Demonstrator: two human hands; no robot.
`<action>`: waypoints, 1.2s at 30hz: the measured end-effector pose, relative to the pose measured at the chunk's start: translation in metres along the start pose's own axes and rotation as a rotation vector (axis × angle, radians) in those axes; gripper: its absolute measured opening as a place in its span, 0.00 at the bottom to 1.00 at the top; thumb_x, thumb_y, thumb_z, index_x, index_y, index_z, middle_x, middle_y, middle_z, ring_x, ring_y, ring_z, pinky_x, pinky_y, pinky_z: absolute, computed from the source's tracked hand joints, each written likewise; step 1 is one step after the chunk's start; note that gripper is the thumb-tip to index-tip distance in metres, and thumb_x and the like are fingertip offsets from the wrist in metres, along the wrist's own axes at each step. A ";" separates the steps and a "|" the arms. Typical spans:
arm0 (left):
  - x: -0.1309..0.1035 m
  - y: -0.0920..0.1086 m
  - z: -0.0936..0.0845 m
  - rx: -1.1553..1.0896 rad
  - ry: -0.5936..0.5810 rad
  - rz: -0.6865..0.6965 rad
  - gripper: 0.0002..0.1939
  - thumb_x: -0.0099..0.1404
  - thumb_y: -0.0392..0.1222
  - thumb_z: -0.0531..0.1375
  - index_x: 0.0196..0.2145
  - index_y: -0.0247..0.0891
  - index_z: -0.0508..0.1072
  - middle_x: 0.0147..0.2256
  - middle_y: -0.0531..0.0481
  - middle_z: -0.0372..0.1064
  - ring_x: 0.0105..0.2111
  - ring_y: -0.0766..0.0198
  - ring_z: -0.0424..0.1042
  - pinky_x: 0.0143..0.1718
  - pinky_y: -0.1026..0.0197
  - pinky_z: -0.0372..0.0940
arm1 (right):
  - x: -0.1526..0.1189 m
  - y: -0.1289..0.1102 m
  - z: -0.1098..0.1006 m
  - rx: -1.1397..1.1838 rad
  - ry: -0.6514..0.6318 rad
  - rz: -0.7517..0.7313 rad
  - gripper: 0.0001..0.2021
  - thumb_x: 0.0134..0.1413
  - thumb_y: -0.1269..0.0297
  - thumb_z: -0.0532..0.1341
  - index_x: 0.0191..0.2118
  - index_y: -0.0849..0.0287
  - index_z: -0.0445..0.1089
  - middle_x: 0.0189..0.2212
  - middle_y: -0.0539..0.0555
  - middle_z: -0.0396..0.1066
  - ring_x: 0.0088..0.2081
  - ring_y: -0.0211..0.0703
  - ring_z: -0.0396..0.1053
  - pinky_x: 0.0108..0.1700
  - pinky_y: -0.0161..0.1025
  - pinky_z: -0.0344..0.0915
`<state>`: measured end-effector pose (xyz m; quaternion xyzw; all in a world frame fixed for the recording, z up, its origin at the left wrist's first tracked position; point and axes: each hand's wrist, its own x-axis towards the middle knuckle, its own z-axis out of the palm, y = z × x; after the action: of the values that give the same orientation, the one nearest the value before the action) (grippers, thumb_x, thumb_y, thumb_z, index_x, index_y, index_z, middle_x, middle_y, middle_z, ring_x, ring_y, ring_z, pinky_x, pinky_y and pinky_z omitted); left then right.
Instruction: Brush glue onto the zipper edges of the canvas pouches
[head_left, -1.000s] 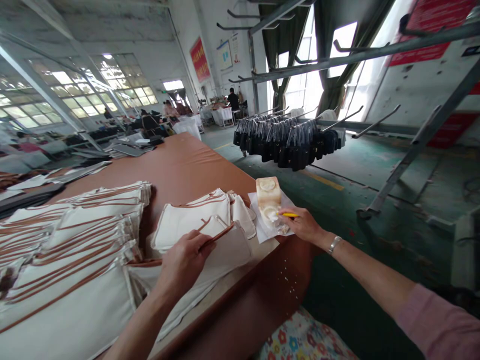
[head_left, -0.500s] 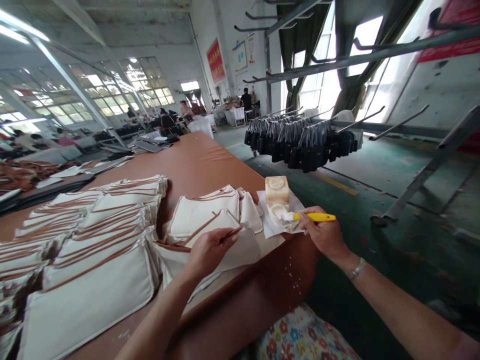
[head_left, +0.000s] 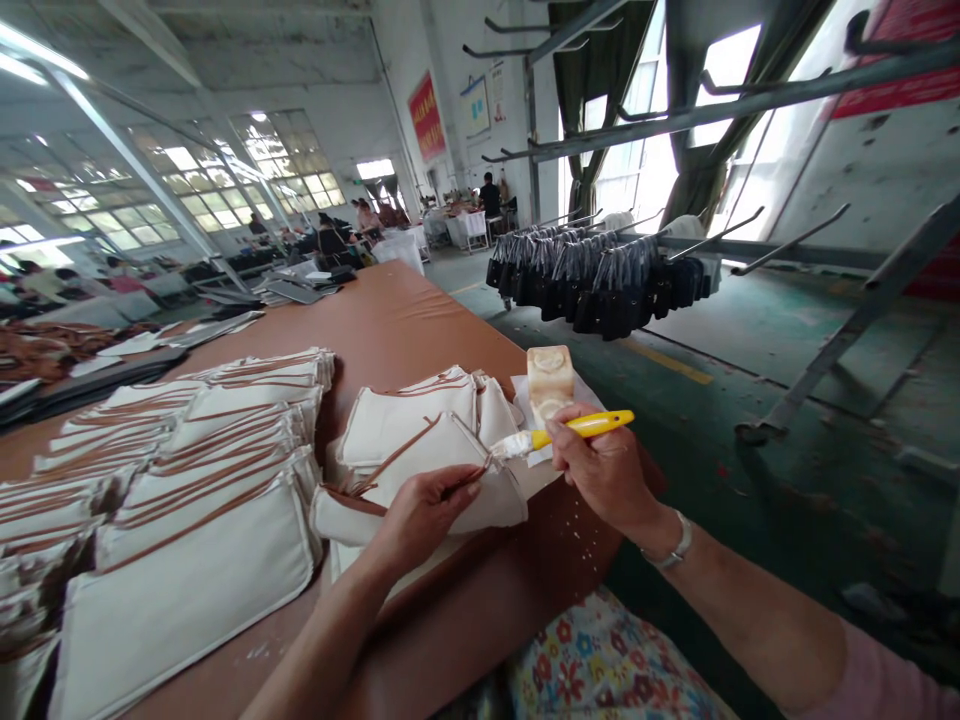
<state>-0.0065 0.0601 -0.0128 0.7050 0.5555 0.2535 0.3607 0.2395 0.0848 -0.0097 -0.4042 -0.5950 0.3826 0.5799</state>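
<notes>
My left hand (head_left: 429, 512) is closed on the brown edge of a cream bag piece (head_left: 491, 500) near the table's front edge. In my right hand (head_left: 604, 470) is a brush with a yellow handle (head_left: 592, 424). White paste covers its bristles, which are at the brown edge just beyond my left fingertips. Behind my right hand stands a cream-coloured paste container (head_left: 550, 375) on a white sheet (head_left: 520, 388). More cream pieces with brown trim (head_left: 409, 420) lie behind the held one.
Rows of stacked cream pieces (head_left: 202, 545) cover the left of the brown table (head_left: 405, 310). Black items hang on a metal rack (head_left: 600, 290) at the right. Dark flat sheets (head_left: 300, 288) lie at the far left. People sit in the background.
My right hand has moved left with the brush, from the paste container to the brown edge. My left hand still grips the piece, which has shifted slightly.
</notes>
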 end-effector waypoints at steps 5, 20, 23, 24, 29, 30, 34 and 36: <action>-0.009 0.001 0.003 0.088 0.060 0.066 0.17 0.70 0.50 0.56 0.48 0.41 0.79 0.42 0.51 0.80 0.40 0.60 0.76 0.40 0.65 0.68 | -0.009 -0.010 -0.003 -0.017 -0.043 -0.008 0.11 0.65 0.54 0.60 0.38 0.57 0.69 0.18 0.46 0.67 0.17 0.35 0.62 0.20 0.32 0.60; -0.048 0.000 0.017 0.904 0.364 0.553 0.09 0.72 0.43 0.56 0.36 0.41 0.74 0.25 0.54 0.68 0.24 0.67 0.67 0.26 0.64 0.56 | -0.023 -0.026 -0.022 0.192 -0.290 0.209 0.12 0.64 0.55 0.62 0.35 0.58 0.68 0.15 0.43 0.63 0.15 0.32 0.55 0.17 0.31 0.50; -0.049 0.001 0.017 0.908 0.349 0.558 0.09 0.73 0.43 0.56 0.36 0.40 0.74 0.25 0.53 0.68 0.24 0.67 0.67 0.27 0.63 0.56 | -0.022 -0.031 -0.028 0.170 -0.227 0.149 0.11 0.63 0.57 0.63 0.34 0.58 0.68 0.14 0.43 0.61 0.15 0.32 0.55 0.18 0.31 0.50; -0.050 0.001 0.018 0.913 0.347 0.563 0.09 0.73 0.42 0.55 0.36 0.40 0.74 0.25 0.53 0.68 0.24 0.67 0.67 0.27 0.63 0.56 | -0.020 -0.030 -0.028 0.170 -0.169 0.121 0.11 0.63 0.57 0.63 0.34 0.58 0.69 0.14 0.43 0.61 0.16 0.32 0.55 0.18 0.31 0.50; -0.049 -0.001 0.016 0.950 0.334 0.572 0.10 0.72 0.44 0.57 0.33 0.40 0.74 0.25 0.53 0.68 0.24 0.66 0.67 0.27 0.62 0.56 | -0.024 -0.022 -0.019 0.205 -0.206 0.163 0.11 0.63 0.57 0.63 0.34 0.58 0.69 0.15 0.44 0.63 0.17 0.32 0.55 0.19 0.31 0.51; -0.047 0.000 0.012 0.953 0.331 0.578 0.11 0.72 0.45 0.58 0.32 0.40 0.74 0.25 0.53 0.68 0.24 0.66 0.67 0.27 0.62 0.56 | -0.028 -0.022 -0.018 0.219 -0.252 0.194 0.11 0.62 0.57 0.63 0.33 0.58 0.69 0.15 0.44 0.62 0.16 0.32 0.55 0.19 0.31 0.50; -0.029 0.017 -0.018 0.866 0.346 0.600 0.16 0.71 0.50 0.58 0.29 0.38 0.74 0.24 0.53 0.68 0.24 0.68 0.67 0.27 0.64 0.57 | -0.036 -0.034 -0.032 0.371 -0.180 0.255 0.09 0.61 0.58 0.64 0.34 0.58 0.69 0.12 0.42 0.57 0.14 0.31 0.50 0.17 0.32 0.43; -0.019 0.039 -0.040 0.692 0.313 0.603 0.20 0.72 0.53 0.55 0.29 0.36 0.75 0.25 0.51 0.69 0.25 0.68 0.67 0.27 0.65 0.58 | -0.034 -0.049 -0.045 0.466 -0.064 0.225 0.09 0.60 0.61 0.64 0.31 0.58 0.69 0.13 0.43 0.56 0.15 0.31 0.50 0.17 0.32 0.43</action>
<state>-0.0184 0.0462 0.0433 0.8665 0.4258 0.2502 -0.0721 0.2826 0.0344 0.0243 -0.3110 -0.4600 0.5840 0.5922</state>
